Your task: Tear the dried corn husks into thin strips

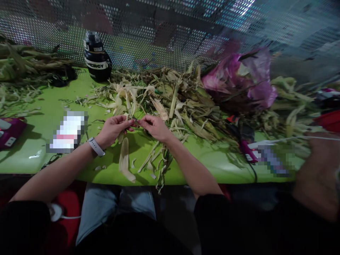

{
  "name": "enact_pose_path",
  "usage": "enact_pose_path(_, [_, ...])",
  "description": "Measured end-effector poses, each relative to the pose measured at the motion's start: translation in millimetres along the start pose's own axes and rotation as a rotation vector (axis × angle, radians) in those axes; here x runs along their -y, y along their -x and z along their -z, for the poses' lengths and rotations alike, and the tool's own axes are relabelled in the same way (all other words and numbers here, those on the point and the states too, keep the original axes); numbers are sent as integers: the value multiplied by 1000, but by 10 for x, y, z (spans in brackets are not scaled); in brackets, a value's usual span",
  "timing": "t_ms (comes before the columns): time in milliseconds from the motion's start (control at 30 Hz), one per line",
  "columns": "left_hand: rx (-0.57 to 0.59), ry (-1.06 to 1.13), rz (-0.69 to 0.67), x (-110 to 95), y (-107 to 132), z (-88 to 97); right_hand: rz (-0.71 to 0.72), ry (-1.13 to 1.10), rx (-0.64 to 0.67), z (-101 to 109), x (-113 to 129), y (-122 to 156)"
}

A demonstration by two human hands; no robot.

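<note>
My left hand (113, 129) and my right hand (155, 127) meet above the green table (47, 106), both pinching the same thin strip of dry corn husk (136, 123) between fingertips. A grey watch band sits on my left wrist. A pale husk leaf (124, 160) lies on the table just below my hands. A big heap of dried husks (180, 95) spreads right behind them.
A black jug (96, 56) stands at the back by the perforated metal screen. A pink plastic bag (239, 79) rests on the heap at right. More husks pile at far left. Another person's arm (318, 170) is at the right edge. Blurred-out items lie on the table.
</note>
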State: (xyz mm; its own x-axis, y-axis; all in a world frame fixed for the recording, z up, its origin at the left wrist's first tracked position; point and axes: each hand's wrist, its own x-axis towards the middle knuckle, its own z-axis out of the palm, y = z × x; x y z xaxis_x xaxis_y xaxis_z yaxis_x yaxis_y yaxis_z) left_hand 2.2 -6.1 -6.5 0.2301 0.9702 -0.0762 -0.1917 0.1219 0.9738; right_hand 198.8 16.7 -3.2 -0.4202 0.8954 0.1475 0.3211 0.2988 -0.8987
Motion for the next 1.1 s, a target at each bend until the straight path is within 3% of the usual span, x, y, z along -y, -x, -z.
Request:
enact_pose_path(100, [-16, 30, 18, 6, -10, 1, 6, 32, 11, -1, -44, -9])
enact_pose_path(167, [-26, 51, 2, 12, -25, 12, 58, 104, -60, -14, -52, 1])
enact_pose_path(300, [-24, 114, -95, 14, -53, 36, 326, 383, -486, -69, 28, 75])
enact_pose_path(333, [-21, 114, -116, 10, -53, 35, 369, 429, -540, -91, 58, 100])
enact_pose_path(367, [-17, 104, -132, 5, -48, 30, 385, 447, -524, -119, 84, 123])
enact_pose_path(433, [3, 75, -149, -5, -27, 13, 348, 408, -365, -191, 110, 155])
enact_pose_path(500, [39, 57, -147, -9, 0, -5, 251, 298, -171, -274, 92, 163])
enact_pose_path(567, [66, 49, -135, -3, 19, -17, 150, 174, -62, -349, 44, 152])
enact_pose_path(667, [81, 20, -134, 22, 22, -22, 75, 65, -23, -412, -32, 129])
enact_pose_path(1100, [84, -94, -130, 45, 9, -18, 20, -121, 285, -357, -40, 83])
